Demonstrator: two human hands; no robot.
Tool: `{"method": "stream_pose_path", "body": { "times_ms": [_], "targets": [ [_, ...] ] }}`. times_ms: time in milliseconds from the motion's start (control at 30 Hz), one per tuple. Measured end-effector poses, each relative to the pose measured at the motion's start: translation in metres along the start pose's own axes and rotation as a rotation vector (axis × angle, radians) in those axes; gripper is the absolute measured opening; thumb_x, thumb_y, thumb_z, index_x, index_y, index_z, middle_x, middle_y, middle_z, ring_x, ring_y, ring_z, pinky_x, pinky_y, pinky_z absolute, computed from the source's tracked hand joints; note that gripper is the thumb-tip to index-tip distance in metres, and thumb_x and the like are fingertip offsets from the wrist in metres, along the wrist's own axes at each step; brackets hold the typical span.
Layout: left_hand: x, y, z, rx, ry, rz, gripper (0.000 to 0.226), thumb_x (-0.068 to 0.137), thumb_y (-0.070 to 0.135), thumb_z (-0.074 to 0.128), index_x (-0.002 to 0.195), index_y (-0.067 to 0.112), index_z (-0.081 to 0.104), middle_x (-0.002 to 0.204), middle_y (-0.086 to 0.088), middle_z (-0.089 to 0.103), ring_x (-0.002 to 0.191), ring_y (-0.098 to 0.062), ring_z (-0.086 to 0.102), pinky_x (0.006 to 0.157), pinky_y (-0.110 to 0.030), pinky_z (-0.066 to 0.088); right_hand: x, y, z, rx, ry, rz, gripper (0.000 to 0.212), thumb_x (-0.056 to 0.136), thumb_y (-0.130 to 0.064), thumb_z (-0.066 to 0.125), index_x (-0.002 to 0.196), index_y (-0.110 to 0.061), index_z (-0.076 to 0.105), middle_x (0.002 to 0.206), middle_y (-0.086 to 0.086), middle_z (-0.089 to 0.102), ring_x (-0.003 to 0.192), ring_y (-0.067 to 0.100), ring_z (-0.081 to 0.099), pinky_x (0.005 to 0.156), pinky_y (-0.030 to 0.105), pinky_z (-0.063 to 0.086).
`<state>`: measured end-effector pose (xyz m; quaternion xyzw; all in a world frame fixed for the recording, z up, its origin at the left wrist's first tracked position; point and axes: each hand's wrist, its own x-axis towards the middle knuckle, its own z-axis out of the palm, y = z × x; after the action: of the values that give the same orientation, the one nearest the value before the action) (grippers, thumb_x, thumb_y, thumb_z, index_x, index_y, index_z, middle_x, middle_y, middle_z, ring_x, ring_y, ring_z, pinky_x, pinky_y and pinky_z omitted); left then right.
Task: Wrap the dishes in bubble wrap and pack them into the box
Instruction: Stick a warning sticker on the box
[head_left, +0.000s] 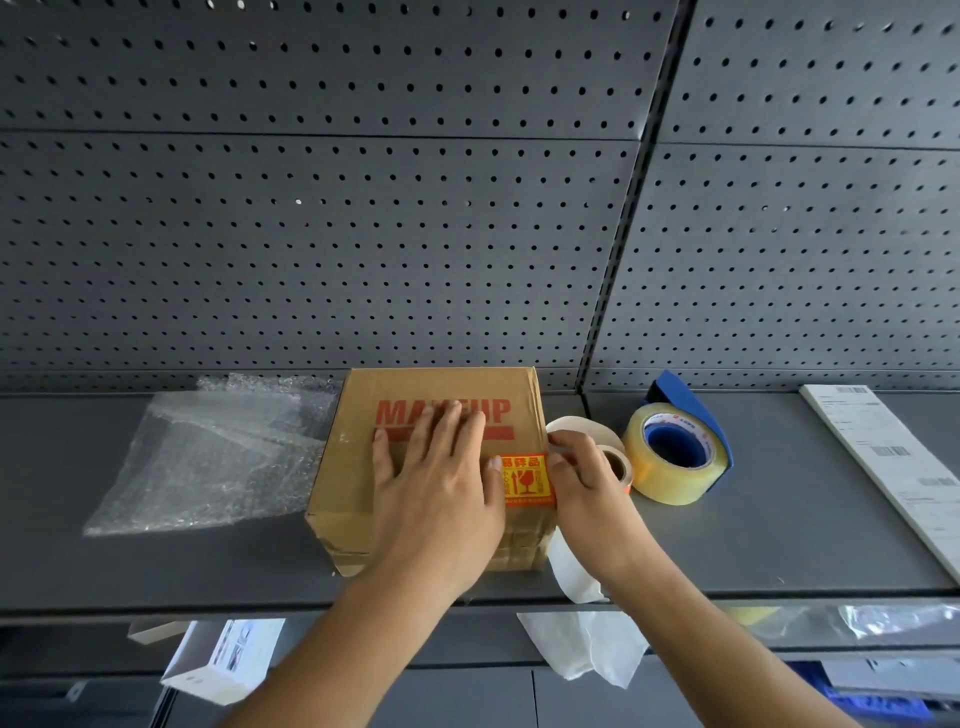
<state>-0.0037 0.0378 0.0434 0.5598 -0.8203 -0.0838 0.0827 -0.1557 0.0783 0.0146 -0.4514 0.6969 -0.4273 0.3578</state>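
Sealing stage, judging by the head view: the closed brown cardboard box printed MAKEUP (358, 467) sits under the left hand (436, 483), fingers straight and flat on its lid. The orange fragile sticker (524, 480) lies between both hands. The right hand (582, 478) touches the sticker's far edge; pinching or pressing, cannot tell. No dishes visible, presumably inside. Next: rub the sticker flat. The clear tape roll on its blue dispenser (670, 452) sits just beyond the right hand.

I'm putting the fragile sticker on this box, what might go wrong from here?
The fragile sticker sits right at the box top's right edge, where your right hand pinches it; it may crease or fold over. The white backing strip hangs off the shelf and might snag your arm.
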Motion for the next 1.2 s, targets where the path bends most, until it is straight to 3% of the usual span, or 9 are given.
{"method": "stream_pose_path", "body": {
  "times_ms": [233,400,533,667,733,800,867,967,1200],
  "targets": [
    [0.003,0.006,0.0,0.013,0.008,-0.014,0.061,0.103,0.058,0.024,0.158,0.031,0.021,0.169,0.008,0.015,0.157,-0.017,0.009,0.125,-0.058,0.005,0.005,-0.001,0.008,-0.031,0.031,0.007,0.029,0.104,-0.043,0.045,0.13,-0.03,0.045,0.123,0.001,0.055,0.103,0.013,0.062,0.088,0.044,0.057],
    [0.002,-0.008,-0.002,-0.049,0.025,0.036,0.055,0.107,0.047,0.023,0.16,0.035,0.017,0.17,0.013,0.011,0.157,-0.009,0.006,0.128,-0.049,0.003,0.005,0.005,-0.004,0.058,0.067,0.075,0.021,0.106,-0.034,0.036,0.109,-0.032,0.057,0.103,0.002,0.067,0.097,0.02,0.065,0.09,0.053,0.055],
    [0.004,-0.032,-0.017,-0.164,0.089,0.036,0.06,0.104,0.052,0.028,0.16,0.03,0.022,0.167,0.011,0.018,0.155,-0.013,0.017,0.126,-0.04,0.01,0.005,0.008,-0.018,0.074,0.089,0.12,0.024,0.106,-0.04,0.04,0.12,-0.03,0.056,0.115,0.0,0.064,0.101,0.018,0.064,0.091,0.046,0.056],
    [0.008,-0.069,-0.035,-0.365,0.052,-0.187,0.069,0.101,0.062,0.034,0.161,0.03,0.023,0.166,0.007,0.024,0.15,-0.022,0.032,0.12,-0.049,0.032,0.007,0.004,-0.019,0.135,-0.031,0.139,0.03,0.103,-0.047,0.044,0.122,-0.029,0.058,0.117,-0.001,0.068,0.111,0.017,0.065,0.084,0.033,0.058],
    [0.008,-0.09,-0.035,-0.543,-0.007,-0.32,0.074,0.095,0.069,0.041,0.158,0.034,0.027,0.162,0.007,0.035,0.145,-0.023,0.041,0.117,-0.051,0.034,0.01,0.001,-0.016,0.174,-0.089,0.146,0.034,0.103,-0.047,0.047,0.127,-0.025,0.057,0.113,-0.003,0.071,0.105,0.009,0.069,0.083,0.025,0.058],
    [0.007,-0.103,-0.033,-0.751,-0.051,-0.434,0.076,0.087,0.074,0.05,0.152,0.038,0.038,0.15,0.009,0.05,0.136,-0.021,0.05,0.113,-0.048,0.039,0.013,-0.004,-0.013,0.22,-0.145,0.157,0.035,0.101,-0.043,0.052,0.131,-0.024,0.052,0.109,-0.007,0.071,0.088,-0.005,0.07,0.065,0.01,0.054],
    [0.005,-0.109,-0.03,-0.882,-0.117,-0.486,0.057,0.085,0.072,0.057,0.134,0.043,0.055,0.133,0.015,0.062,0.125,-0.017,0.058,0.105,-0.04,0.044,0.015,-0.009,-0.01,0.233,-0.186,0.184,0.036,0.099,-0.042,0.056,0.13,-0.026,0.05,0.106,-0.01,0.07,0.078,-0.009,0.069,0.056,0.006,0.049],
    [0.003,-0.111,-0.024,-0.969,-0.198,-0.484,0.029,0.087,0.067,0.061,0.108,0.047,0.067,0.11,0.021,0.072,0.109,-0.013,0.066,0.095,-0.041,0.049,0.021,-0.012,-0.006,0.211,-0.21,0.195,0.041,0.097,-0.046,0.059,0.133,-0.027,0.054,0.106,-0.011,0.072,0.089,0.0,0.069,0.063,0.012,0.049],
    [0.001,-0.111,-0.019,-1.073,-0.122,-0.395,0.017,0.094,0.049,0.063,0.104,0.038,0.071,0.096,0.024,0.077,0.098,-0.006,0.071,0.077,-0.027,0.051,0.023,-0.01,-0.005,0.208,-0.236,0.165,0.023,0.102,-0.036,0.056,0.123,-0.03,0.061,0.098,-0.014,0.073,0.076,-0.006,0.07,0.054,0.007,0.048]
  ]
}}
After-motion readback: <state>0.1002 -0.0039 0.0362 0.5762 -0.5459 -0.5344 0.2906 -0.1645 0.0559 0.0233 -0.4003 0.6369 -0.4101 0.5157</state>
